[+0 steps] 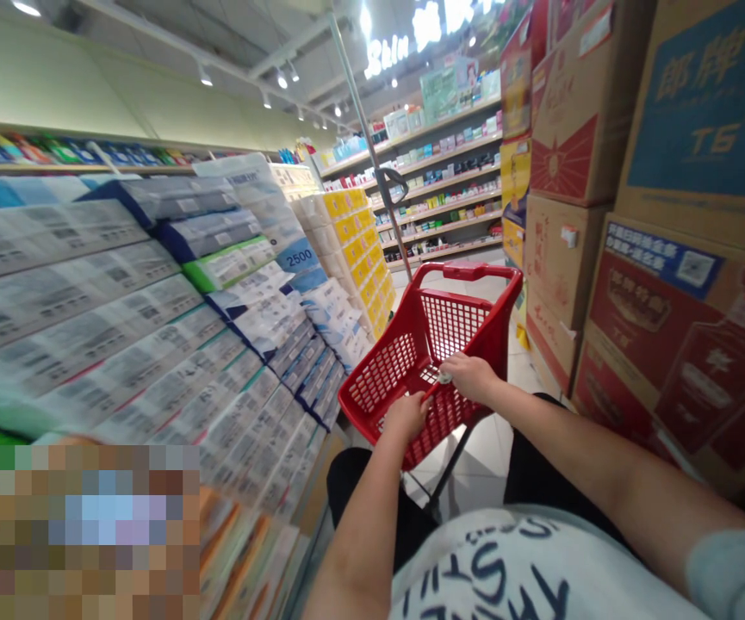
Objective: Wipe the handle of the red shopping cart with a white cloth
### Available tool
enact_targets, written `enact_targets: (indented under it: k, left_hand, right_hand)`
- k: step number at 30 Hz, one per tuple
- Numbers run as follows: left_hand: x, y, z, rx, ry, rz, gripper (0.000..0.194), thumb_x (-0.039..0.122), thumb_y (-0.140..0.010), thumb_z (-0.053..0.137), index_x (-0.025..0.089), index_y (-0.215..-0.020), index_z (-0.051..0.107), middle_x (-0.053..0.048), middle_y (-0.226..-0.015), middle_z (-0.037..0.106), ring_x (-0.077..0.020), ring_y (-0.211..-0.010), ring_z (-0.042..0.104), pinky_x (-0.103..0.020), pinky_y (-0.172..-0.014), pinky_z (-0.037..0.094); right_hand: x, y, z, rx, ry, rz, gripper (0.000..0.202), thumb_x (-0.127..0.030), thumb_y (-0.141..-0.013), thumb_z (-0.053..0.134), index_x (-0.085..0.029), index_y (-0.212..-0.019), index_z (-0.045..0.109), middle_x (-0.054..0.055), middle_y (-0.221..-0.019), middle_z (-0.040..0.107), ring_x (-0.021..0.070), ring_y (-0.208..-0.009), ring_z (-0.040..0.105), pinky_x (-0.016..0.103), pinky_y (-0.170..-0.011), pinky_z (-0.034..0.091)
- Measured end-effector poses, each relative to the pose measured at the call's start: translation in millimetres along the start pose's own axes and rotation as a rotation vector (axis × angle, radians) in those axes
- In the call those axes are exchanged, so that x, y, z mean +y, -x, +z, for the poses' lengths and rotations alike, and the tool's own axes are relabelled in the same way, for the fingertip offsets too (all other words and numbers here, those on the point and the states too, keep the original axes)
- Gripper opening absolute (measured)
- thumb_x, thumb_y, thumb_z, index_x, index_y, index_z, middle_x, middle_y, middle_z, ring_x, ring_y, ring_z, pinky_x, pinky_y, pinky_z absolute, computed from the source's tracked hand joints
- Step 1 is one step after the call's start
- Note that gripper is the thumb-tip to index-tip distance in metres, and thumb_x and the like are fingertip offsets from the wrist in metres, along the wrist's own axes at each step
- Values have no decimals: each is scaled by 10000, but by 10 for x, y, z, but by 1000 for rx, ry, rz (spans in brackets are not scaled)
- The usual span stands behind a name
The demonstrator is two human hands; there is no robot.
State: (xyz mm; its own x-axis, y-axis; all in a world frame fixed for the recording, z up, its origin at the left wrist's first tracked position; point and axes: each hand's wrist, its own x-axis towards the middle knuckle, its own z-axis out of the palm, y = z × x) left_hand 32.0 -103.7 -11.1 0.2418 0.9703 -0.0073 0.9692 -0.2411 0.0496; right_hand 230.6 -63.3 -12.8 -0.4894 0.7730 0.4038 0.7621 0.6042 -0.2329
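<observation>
A red plastic shopping cart (505, 314) with lattice sides stands tilted in the view before my body. My left hand (406, 417) is closed round the near rim of its basket, on the left part. Farther right along the same rim, my right hand (468, 376) is wrapped over the bar. A small whitish bit shows by the right fingers; I cannot make out what it is. Through the lattice the basket floor shows, and my hands hide part of the near rim.
Stacked tissue packs (120, 284) line the left, with yellow-and-white packs (363, 245) beyond. Tall cartons (656, 319) wall the right side. A metal pole (359, 108) rises past the cart. Stocked shelves (440, 172) stand at the back. Part of the lower left is pixelated.
</observation>
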Motion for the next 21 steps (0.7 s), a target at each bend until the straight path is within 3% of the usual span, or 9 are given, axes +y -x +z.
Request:
enact_targets:
  k: [3,7,14,19,21]
  left_hand:
    - [26,-10,-4,9,-5,-8,386,419,-975,299,245,-1084,625,-69,-979,704,-221,-921,660,-288,-765,470]
    - [39,-12,-26,1,-5,-20,371,417,-970,322,243,-1083,629,-72,-998,703,-219,-933,659,-286,-783,470]
    - [21,2,-44,-10,17,-21,386,429,-975,308,251,-1083,633,-64,-1001,705,-213,-948,655,-278,-794,467]
    - [72,-10,-82,-15,3,-35,371,412,-975,320,250,-1102,628,-68,-1018,704,-215,-959,654,-280,-799,464]
    - [77,3,-94,-24,3,-39,374,418,-977,318,255,-1112,626,-64,-1023,703,-212,-967,652,-279,-806,462]
  right_hand:
    - [24,-5,-8,56,-16,56,259,-48,-830,459,-203,-957,623,62,-1034,623,184,-1036,497,262,-782,426]
    - [-163,5,119,127,-81,193,253,-36,-823,453,-198,-932,615,68,-1052,608,183,-1065,473,264,-825,433]
    - [-93,-19,96,-26,-150,10,286,-53,-783,503,-237,-960,631,24,-1057,620,175,-1068,487,272,-835,431]
    - [-182,36,234,179,-174,118,324,-9,-798,437,-202,-997,605,62,-1122,584,187,-1157,422,296,-897,430]
    - [-191,61,227,171,-162,102,320,-13,-804,440,-202,-1010,597,67,-1138,576,187,-1163,414,298,-896,434]
